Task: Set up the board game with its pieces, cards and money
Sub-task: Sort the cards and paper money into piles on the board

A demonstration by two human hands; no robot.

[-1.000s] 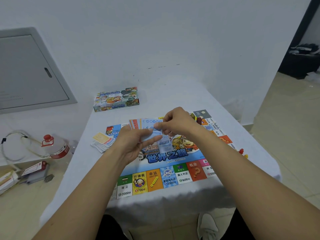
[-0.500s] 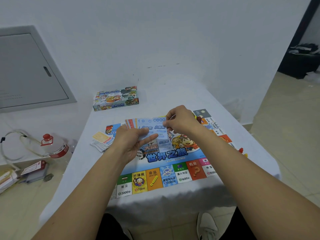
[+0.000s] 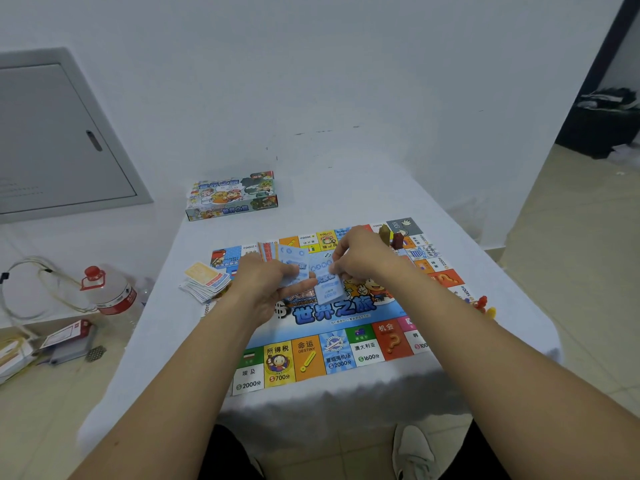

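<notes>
The colourful game board (image 3: 311, 358) lies flat on the white-clothed table (image 3: 166, 341). Above its middle, my left hand (image 3: 266, 289) holds a fanned stack of play money (image 3: 292, 263), blue notes in front and orange ones behind. My right hand (image 3: 360, 259) pinches one blue note (image 3: 329, 289) that hangs down from the stack. A pile of cards (image 3: 206, 280) sits left of the board. Brown and dark red pieces (image 3: 391, 237) stand at the board's far right corner. Small red and yellow pieces (image 3: 485, 304) lie off its right edge.
The game box (image 3: 232, 195) stands at the table's far left. On the floor to the left are a water jug with a red cap (image 3: 110, 292), a cable and some packets. A wall rises right behind the table. My shoe (image 3: 414, 452) shows under the front edge.
My right hand has drawn a blue note off the stack again and it now hangs lower. Both hands stay above the board's middle.
</notes>
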